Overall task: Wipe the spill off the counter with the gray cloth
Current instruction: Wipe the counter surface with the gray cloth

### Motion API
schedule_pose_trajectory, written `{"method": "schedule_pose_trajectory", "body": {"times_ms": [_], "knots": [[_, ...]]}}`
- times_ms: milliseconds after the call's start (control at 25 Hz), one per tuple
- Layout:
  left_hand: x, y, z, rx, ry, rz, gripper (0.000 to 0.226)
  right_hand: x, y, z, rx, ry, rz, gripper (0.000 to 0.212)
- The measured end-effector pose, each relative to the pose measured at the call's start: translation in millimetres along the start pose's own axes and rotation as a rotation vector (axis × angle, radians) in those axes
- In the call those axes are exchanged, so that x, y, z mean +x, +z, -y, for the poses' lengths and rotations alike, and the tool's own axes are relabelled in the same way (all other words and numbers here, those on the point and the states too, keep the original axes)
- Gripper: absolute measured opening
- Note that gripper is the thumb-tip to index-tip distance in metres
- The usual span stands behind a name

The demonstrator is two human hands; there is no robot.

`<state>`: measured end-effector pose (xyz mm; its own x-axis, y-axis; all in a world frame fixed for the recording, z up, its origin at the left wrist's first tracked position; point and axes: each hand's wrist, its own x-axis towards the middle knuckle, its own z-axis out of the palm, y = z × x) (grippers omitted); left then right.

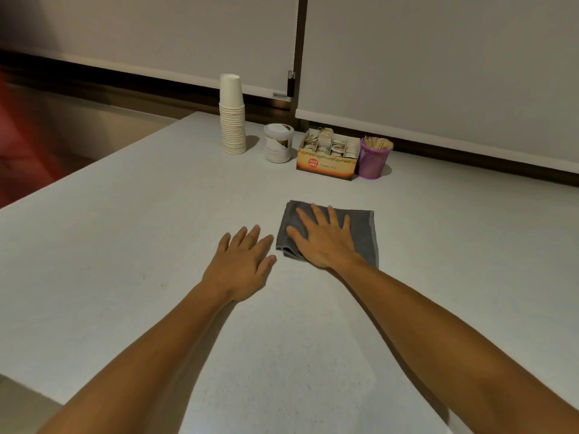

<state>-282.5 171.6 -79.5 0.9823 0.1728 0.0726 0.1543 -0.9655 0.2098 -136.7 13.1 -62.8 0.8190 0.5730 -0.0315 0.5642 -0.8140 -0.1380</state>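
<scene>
A folded gray cloth [363, 233] lies flat on the pale counter [141, 245], right of centre. My right hand [326, 239] presses flat on top of it, fingers spread and covering its left and middle part. My left hand [244, 264] rests palm down on the bare counter just left of the cloth, fingers apart, holding nothing; its thumb tip sits close to the cloth's near left corner. No spill shows on the counter surface.
Along the back stand a tall stack of white paper cups [232, 120], a white lidded tub [278, 143], an open box of tea bags [327, 155] and a purple mesh cup of wooden sticks [374, 158]. The counter's left edge [94, 161] runs diagonally.
</scene>
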Motion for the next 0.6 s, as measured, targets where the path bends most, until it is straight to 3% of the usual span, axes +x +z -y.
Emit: {"method": "schedule_pose_trajectory", "body": {"times_ms": [320,600], "knots": [[6.3,-0.2,5.7,-0.034,-0.001,0.012,0.069,90.0,-9.1,-0.2,-0.038,0.058,0.017,0.077],[3.7,-4.6,3.1,-0.078,-0.011,0.006,0.069,19.9,-1.2,1.4,-0.049,-0.015,-0.014,0.075]]}}
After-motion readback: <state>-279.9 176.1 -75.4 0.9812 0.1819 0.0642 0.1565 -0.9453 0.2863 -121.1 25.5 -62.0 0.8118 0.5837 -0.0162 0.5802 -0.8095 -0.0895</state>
